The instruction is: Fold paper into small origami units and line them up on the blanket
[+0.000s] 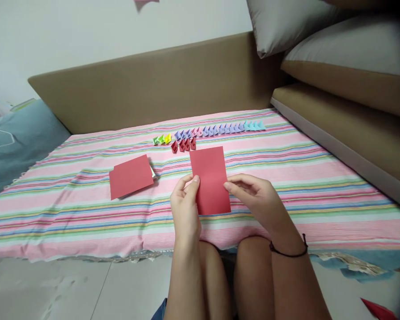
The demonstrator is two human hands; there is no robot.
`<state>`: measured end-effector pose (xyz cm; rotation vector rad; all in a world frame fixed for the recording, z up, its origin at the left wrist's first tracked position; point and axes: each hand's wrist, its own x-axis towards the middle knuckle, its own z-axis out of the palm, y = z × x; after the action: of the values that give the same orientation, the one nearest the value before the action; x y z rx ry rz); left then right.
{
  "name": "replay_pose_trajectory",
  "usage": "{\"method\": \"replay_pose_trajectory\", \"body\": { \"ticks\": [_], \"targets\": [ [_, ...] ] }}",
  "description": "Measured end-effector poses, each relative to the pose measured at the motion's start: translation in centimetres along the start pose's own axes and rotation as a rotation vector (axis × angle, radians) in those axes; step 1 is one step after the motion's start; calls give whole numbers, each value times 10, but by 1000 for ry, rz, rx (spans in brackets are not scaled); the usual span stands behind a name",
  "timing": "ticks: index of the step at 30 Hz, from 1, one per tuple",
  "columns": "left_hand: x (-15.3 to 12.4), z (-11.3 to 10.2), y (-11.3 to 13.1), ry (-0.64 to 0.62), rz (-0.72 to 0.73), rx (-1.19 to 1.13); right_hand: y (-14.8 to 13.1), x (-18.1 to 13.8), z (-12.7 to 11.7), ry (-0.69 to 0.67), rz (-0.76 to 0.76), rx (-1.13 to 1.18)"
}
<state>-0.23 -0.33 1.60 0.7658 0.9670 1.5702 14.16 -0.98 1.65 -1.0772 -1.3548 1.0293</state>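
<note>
Above the near edge of the striped bedspread point(86, 213), a red paper sheet point(210, 180) stands between both hands, its long axis running away from the person, nearly upright in the view and leaning slightly left at the top. The left hand point(184, 209) pinches the sheet's left edge low down, thumb on the front face and fingers point(186, 181) closed against it from behind. The right hand point(253, 195) meets the right edge at about the same height, its fingers point(233, 186) closed together on the paper's margin. So the sheet lies straight ahead of both sets of fingers, with most of its length reaching beyond them and only the lower part between the hands; neither hand is clearly nearer.

To the left, well apart, a stack of red paper point(130, 176) lies flat on the bedspread. Farther back, a row of small folded pieces point(213, 130) in green, yellow, purple and blue runs across, with a few red folded pieces point(183, 145) just in front of it.
</note>
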Motion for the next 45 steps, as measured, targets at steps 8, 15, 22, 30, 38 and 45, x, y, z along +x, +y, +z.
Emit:
{"method": "replay_pose_trajectory", "body": {
  "ticks": [8,15,22,30,38,45],
  "targets": [
    [-1,2,0,-33,19,71,-3,-1,1,62,61,74],
    [-1,1,-3,-73,51,91,0,-1,2,-12,131,257],
    [-2,7,-5,-27,241,342,-1,-1,3,231,92,75],
    [-13,20,-3,-384,-118,94,3,1,3,196,67,166],
    [-6,6,2,-110,-235,-138,6,1,-6,331,125,169],
    [-4,-5,8,-103,-312,-161,3,-2,-10,340,135,277]
  ]
}}
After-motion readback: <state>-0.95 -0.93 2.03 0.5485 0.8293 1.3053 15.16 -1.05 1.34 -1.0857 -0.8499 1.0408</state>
